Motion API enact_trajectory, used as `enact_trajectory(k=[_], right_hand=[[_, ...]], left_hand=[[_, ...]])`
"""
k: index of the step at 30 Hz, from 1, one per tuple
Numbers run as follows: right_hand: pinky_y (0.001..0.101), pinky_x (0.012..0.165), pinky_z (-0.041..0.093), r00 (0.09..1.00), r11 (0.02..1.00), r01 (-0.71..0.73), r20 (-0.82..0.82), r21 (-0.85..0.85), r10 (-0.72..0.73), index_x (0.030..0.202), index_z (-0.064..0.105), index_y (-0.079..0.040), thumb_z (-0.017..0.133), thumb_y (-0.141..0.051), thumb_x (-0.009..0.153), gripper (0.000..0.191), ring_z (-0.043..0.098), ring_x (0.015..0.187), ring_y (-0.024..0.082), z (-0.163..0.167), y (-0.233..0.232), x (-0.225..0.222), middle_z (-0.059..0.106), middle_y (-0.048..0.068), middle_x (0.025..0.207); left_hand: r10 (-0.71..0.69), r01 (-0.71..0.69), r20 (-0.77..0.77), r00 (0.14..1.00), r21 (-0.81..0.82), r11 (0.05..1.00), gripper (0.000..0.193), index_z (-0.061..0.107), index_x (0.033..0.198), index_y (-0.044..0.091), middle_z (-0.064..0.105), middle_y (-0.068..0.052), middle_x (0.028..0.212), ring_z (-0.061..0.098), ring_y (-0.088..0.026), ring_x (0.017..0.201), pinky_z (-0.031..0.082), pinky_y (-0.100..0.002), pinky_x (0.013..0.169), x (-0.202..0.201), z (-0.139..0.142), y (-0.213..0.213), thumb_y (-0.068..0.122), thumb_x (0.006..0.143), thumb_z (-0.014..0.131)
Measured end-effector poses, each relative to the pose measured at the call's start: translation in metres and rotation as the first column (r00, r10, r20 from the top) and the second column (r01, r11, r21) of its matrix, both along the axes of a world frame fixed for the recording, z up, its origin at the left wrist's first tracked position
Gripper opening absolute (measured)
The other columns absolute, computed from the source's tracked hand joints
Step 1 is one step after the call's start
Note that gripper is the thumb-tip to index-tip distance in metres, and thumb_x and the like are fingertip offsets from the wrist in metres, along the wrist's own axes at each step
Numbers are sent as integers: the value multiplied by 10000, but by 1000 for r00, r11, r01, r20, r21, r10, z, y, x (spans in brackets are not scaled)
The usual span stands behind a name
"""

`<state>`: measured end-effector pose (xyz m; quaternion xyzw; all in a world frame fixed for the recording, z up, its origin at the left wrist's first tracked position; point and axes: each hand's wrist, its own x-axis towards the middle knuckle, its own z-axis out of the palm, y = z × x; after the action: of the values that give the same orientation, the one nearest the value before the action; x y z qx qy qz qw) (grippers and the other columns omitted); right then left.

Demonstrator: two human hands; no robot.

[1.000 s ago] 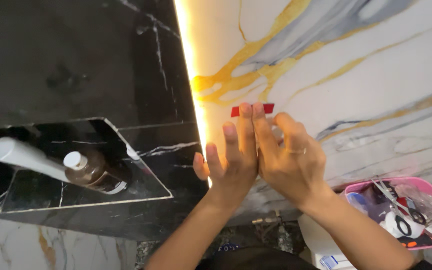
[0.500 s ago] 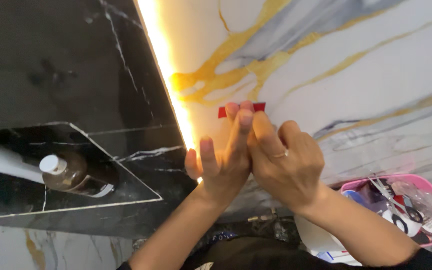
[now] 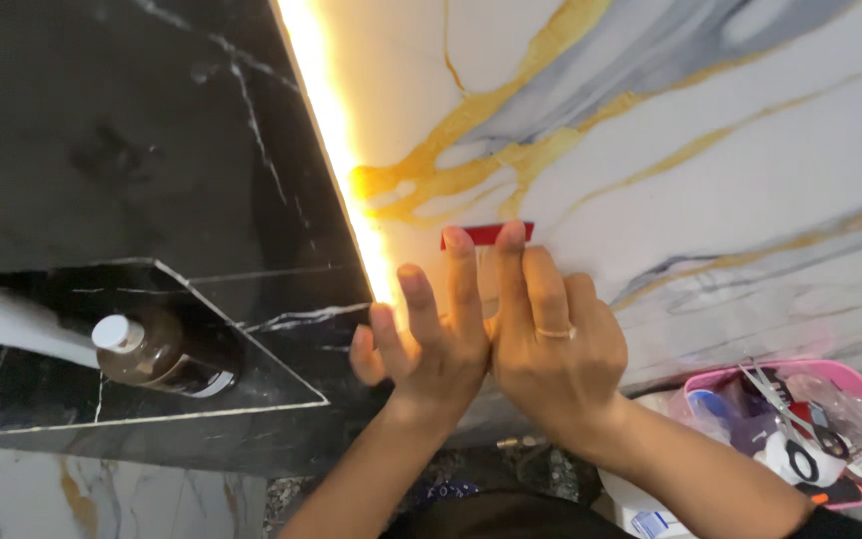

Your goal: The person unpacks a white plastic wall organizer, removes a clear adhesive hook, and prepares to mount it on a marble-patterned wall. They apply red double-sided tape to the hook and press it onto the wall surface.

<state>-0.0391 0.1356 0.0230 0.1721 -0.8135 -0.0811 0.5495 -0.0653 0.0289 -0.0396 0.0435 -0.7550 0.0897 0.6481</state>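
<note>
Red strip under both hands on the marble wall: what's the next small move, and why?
Probably slide the fingertips outward along the red strip, pressing it flat. The left hand and right hand press side by side just below it, fingertips on its lower edge, so its ends look unpressed.

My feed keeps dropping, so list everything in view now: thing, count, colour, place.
Flat red-edged strip: one, red, pressed on the white gold-veined marble wall, under both hands' fingertips.
Glowing light strip: one, warm yellow, between white and black marble.
Black marble niche: one, lower left.
Brown bottle with white cap: one, inside the niche.
White tube: one, inside the niche.
Pink plastic basket: one, lower right, holding scissors.
Left hand: flat on the wall.
Right hand: ringed, pressing the strip.
</note>
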Motion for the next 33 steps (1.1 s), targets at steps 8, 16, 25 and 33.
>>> enact_trajectory(k=[8,16,25,33], right_hand=[[299,537,421,992,999,41,-119,32,-37,1274,698,57,664,-109,975,344,476,675,176,5,-6,-9,587,35,1107],[297,606,461,999,1000,-3,40,-24,4,1392,640,48,664,-125,925,498,522,779,195,4,7,13,585,55,1171],[302,637,491,993,993,115,23,-40,-115,1449,535,141,612,-91,984,526,556,787,198,-9,5,2,571,119,1215],[249,539,390,899,876,427,-206,225,-386,1305,652,145,715,-21,965,384,521,698,131,-2,-3,-1,578,81,1119]], left_hand=[[-6,7,-18,1000,85,996,379,743,1341,330,407,-67,1620,239,-401,1442,257,-520,1099,-6,6,5,538,1106,530],[47,-47,30,998,-1,999,530,688,1458,246,238,-279,1671,127,-415,1533,128,-542,1237,13,5,3,572,1177,379],[50,-50,15,999,11,999,649,716,1474,208,317,-307,1608,194,-411,1480,156,-546,1203,1,-6,8,622,1165,323],[37,-38,60,998,29,999,334,728,1392,289,535,-99,1535,283,-414,1430,146,-535,1196,-3,0,4,428,1146,549]])
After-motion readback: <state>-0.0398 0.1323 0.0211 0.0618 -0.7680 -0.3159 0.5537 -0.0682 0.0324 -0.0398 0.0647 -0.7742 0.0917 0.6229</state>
